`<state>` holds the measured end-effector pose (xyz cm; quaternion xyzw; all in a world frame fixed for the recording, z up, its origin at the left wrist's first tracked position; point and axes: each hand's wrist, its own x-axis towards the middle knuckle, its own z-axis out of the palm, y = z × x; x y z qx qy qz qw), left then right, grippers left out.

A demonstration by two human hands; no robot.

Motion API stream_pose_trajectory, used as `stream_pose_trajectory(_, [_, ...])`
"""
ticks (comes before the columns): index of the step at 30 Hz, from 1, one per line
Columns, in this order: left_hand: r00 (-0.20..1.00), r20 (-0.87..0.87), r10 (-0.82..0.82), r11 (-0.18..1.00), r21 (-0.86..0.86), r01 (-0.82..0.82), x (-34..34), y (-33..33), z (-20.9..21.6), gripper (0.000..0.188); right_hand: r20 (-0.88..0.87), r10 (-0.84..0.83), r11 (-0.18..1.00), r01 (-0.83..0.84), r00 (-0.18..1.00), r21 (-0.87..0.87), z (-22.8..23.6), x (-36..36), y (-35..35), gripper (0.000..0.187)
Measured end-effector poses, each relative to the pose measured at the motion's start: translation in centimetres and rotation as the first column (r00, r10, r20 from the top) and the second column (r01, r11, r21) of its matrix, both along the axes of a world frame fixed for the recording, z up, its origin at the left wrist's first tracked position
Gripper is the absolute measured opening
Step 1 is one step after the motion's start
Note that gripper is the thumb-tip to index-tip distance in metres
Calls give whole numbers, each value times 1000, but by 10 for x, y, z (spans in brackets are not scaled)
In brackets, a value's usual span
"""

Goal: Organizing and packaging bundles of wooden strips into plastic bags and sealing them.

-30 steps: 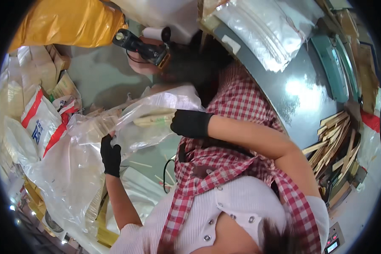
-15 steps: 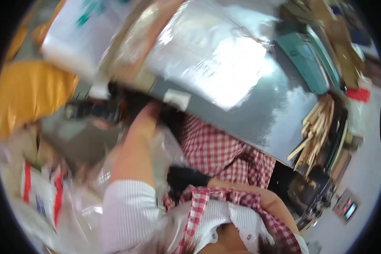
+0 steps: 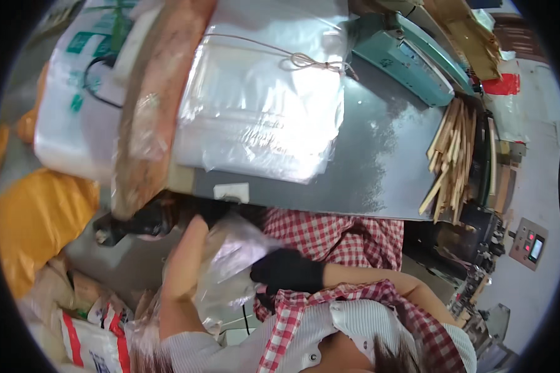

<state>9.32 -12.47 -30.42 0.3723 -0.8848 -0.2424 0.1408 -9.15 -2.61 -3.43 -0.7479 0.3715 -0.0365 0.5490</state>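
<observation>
A crumpled clear plastic bag (image 3: 221, 273) hangs between my two arms, below the table's near edge. My right hand (image 3: 287, 271), in a black glove, is closed on the side of this bag in front of my body. My left hand (image 3: 213, 211), also gloved in black, reaches to the table's near edge by the bag's upper end. Shadow and the edge hide its fingers. A red-and-white checked apron (image 3: 330, 236) covers my lap. On the grey table (image 3: 386, 168) lies a stack of flat clear plastic bags (image 3: 261, 118), with a brown cord across it.
A worn wooden board (image 3: 158, 105) runs along the table's left side. Thin wooden sticks (image 3: 451, 161) and a teal machine (image 3: 404, 59) sit at the right. White printed sheeting (image 3: 68, 137) and an orange-yellow sack (image 3: 40, 217) are at the left. A control panel (image 3: 529, 244) is far right.
My view has turned, so the table looks more level. My left forearm has bent and drawn in. The right hand stays near my lap, beside the clear bag.
</observation>
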Motion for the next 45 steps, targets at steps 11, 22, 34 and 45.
stream_pose_trajectory(11, [819,-456,347,864,495,-90,-70,-45,434,22,372,-675,728,656,637,197,102,-109,-61,32])
stream_pose_trajectory(22, [814,-513,274,651,722,235,-204,51,372,38,532,-845,95,962,-58,256,119,-287,45,32])
stream_pose_trajectory(34, [843,-485,233,591,759,274,-317,68,394,19,625,-778,12,995,-56,103,80,-265,58,21])
stream_pose_trajectory(45, [918,-348,192,596,784,173,-271,43,373,20,483,-859,-107,863,169,-493,55,-284,74,26])
